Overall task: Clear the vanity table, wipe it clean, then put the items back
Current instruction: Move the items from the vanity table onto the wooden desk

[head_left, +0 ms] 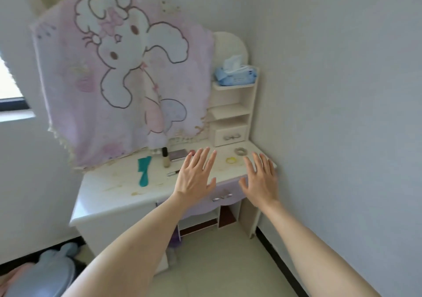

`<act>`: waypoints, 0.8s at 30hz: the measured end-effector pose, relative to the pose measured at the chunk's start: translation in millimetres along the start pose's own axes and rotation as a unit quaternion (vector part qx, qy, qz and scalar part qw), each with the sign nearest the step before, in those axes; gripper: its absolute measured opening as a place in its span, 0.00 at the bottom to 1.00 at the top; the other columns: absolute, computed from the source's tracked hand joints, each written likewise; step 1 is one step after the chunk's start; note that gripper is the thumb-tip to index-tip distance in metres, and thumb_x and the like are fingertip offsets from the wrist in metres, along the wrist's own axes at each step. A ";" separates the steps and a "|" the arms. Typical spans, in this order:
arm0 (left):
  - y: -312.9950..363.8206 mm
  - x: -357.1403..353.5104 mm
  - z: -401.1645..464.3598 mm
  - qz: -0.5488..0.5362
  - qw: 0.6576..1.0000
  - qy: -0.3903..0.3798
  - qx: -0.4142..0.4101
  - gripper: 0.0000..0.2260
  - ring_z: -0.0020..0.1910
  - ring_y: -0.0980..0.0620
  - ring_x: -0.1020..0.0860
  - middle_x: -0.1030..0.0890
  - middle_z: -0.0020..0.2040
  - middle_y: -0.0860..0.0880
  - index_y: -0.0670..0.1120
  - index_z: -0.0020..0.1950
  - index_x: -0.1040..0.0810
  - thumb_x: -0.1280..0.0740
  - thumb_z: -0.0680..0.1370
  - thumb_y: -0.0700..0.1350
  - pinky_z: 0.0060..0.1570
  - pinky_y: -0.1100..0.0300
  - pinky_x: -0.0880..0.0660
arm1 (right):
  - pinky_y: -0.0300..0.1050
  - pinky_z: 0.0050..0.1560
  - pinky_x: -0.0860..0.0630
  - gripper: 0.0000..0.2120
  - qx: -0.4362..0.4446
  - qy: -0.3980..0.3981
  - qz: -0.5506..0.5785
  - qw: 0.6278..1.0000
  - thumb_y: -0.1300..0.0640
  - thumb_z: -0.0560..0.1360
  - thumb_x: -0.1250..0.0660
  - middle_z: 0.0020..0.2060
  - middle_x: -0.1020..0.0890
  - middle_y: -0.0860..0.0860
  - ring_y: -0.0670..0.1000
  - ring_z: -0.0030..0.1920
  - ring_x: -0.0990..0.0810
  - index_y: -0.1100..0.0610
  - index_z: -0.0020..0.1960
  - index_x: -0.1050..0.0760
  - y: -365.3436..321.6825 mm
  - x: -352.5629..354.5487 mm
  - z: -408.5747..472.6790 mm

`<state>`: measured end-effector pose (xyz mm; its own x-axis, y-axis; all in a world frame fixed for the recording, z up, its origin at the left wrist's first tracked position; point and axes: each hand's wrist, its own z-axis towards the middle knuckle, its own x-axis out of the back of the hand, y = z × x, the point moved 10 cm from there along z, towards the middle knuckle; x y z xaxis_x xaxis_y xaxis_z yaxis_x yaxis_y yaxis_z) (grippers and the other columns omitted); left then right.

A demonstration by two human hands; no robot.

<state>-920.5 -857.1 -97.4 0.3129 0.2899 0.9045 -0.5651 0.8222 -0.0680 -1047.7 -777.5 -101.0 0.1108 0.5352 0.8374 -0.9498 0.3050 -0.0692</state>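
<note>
1. The white vanity table with a stained cream top and lilac drawer [118, 189] occupies the frame centre, its right end close to the wall. None of its items is cleared yet, judging by the loaded top.
2. The pink cartoon-rabbit cloth [123, 72], upper left, drapes to the tabletop. It is soft and probably light; lift it by a free lower edge.
3. The left hand [194, 178] and right hand [260, 180] hover over the table's front right edge, fingers spread, grasping nothing.
4. The blue soft tissue pack [235, 76] sits on the top shelf, upper right.
5. The teal plastic comb [144, 170], left of centre, is stiff and light; grip its handle.
6. The upright dark-capped cosmetic bottle [166, 158] may tip; hold its body.
7. The yellow ring-shaped band [231, 160] lies between the hands; pinch it.
8. Open room lies at the tabletop's lower left.
</note>
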 end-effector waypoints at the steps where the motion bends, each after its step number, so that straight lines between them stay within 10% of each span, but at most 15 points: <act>1: -12.9 -7.8 4.3 0.004 1.000 -0.006 0.015 0.30 0.66 0.42 0.29 0.29 0.68 0.41 0.42 0.72 0.37 0.45 0.72 0.55 0.65 0.45 0.35 | 0.64 0.62 0.32 0.28 0.008 -0.011 0.005 1.000 0.57 0.66 0.28 0.64 0.27 0.64 0.65 0.64 0.29 0.61 0.64 0.29 -3.9 -16.2 11.5; 6: -64.0 -58.6 33.0 0.006 0.995 -0.048 0.083 0.30 0.68 0.42 0.32 0.31 0.70 0.42 0.42 0.73 0.38 0.47 0.74 0.56 0.66 0.44 0.33 | 0.62 0.63 0.32 0.24 0.036 -0.076 0.016 0.996 0.51 0.71 0.44 0.65 0.27 0.62 0.63 0.66 0.30 0.59 0.65 0.29 -10.5 -97.6 57.0; 12: -96.7 -112.9 68.1 -0.015 0.987 -0.073 0.140 0.30 0.67 0.42 0.30 0.30 0.69 0.42 0.42 0.72 0.37 0.46 0.73 0.56 0.64 0.45 0.31 | 0.60 0.59 0.29 0.26 0.049 -0.125 0.019 0.991 0.54 0.65 0.27 0.61 0.23 0.60 0.61 0.62 0.25 0.59 0.61 0.26 5.7 -177.2 90.3; 24: -191.1 -278.8 79.7 0.006 0.954 -0.241 0.175 0.35 0.59 0.42 0.23 0.23 0.62 0.41 0.42 0.64 0.24 0.24 0.61 0.57 0.54 0.47 0.24 | 0.56 0.53 0.22 0.25 0.075 -0.238 0.038 0.968 0.55 0.62 0.26 0.55 0.20 0.57 0.58 0.55 0.20 0.59 0.58 0.23 -16.9 -346.6 155.9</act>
<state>-960.7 -1134.1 -303.0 -0.0360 -0.0305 0.9989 -0.8132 0.5818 -0.0116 -1115.7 -1091.0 -305.5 -0.0735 0.1176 0.9903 -0.9858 0.1417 -0.0900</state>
